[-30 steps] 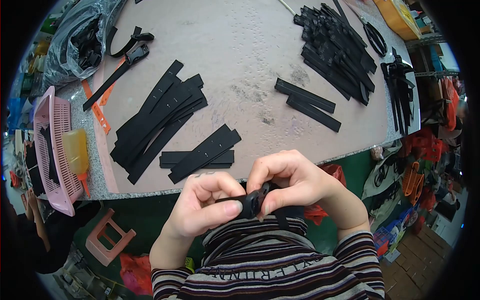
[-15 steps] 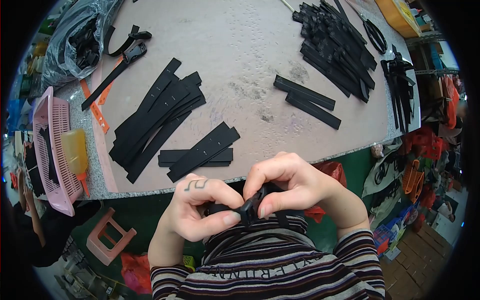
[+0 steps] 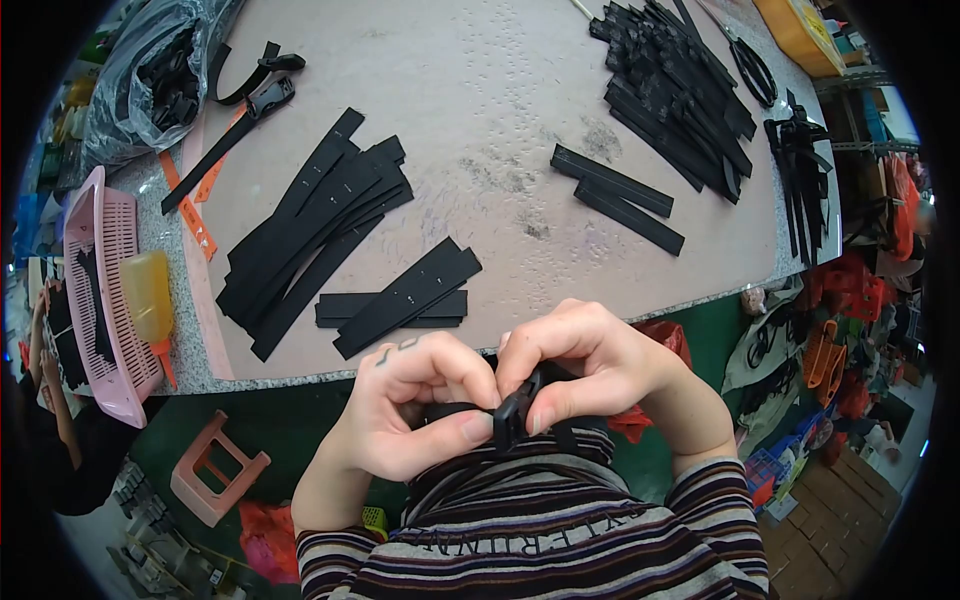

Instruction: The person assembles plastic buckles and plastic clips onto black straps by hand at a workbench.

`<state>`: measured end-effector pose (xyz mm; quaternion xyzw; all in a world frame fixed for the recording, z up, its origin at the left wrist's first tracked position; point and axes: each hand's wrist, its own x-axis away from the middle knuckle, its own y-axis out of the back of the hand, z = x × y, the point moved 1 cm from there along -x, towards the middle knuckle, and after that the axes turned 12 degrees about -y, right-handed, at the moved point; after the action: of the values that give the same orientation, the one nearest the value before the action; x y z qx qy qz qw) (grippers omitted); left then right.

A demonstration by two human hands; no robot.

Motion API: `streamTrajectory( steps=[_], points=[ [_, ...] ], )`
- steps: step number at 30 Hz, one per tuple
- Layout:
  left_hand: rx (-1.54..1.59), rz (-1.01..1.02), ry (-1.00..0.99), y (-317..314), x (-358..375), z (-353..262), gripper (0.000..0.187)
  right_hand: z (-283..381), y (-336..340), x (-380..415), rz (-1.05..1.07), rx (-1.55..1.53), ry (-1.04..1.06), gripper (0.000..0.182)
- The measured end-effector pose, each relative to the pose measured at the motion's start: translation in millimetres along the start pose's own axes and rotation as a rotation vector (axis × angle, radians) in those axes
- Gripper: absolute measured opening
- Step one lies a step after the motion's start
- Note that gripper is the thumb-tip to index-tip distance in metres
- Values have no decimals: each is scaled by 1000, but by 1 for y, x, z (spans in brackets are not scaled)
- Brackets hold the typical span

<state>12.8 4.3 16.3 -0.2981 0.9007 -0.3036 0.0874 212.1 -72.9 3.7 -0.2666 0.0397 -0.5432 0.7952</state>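
Note:
In front of my body, just off the table's near edge, I hold a black plastic buckle (image 3: 511, 418) between both hands. My right hand (image 3: 595, 365) is closed, thumb and fingers pinching the buckle from the right. My left hand (image 3: 405, 415) is also closed, its thumb and fingertips pressed together against the buckle's left side on a black strap (image 3: 447, 409). Fingers hide much of the strap and how far it runs into the buckle. Nearest on the table are a few short black straps (image 3: 410, 300), partly crossed over each other.
A fanned pile of black straps (image 3: 310, 220) lies left, two straps (image 3: 625, 205) right, and a large heap (image 3: 680, 100) far right beside scissors (image 3: 752, 72). A buckled strap (image 3: 230, 145), a plastic bag (image 3: 150, 80), a pink basket (image 3: 120, 300) and a yellow bottle (image 3: 147, 300) stand left.
The buckle and both hands have shifted slightly right. My left fingers have lifted and straightened a little at the buckle, while the right hand keeps its pinch.

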Motion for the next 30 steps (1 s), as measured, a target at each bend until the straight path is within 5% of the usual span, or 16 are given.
streamTrajectory(
  steps=[7, 13, 23, 30],
  points=[
    [-198, 292, -136, 22, -10, -6, 12, -2, 1, -1, 29, 38, -38, 18],
    [106, -5, 124, 6, -7, -6, 16, 3, 5, 1, 31, 33, -94, 17],
    [238, 151, 289, 21, -5, 1, 15, -4, 9, 1, 48, 62, -131, 19],
    [-38, 92, 255, 18, -2, -6, 7, -2, 10, 6, 25, 6, -177, 20]
  ],
)
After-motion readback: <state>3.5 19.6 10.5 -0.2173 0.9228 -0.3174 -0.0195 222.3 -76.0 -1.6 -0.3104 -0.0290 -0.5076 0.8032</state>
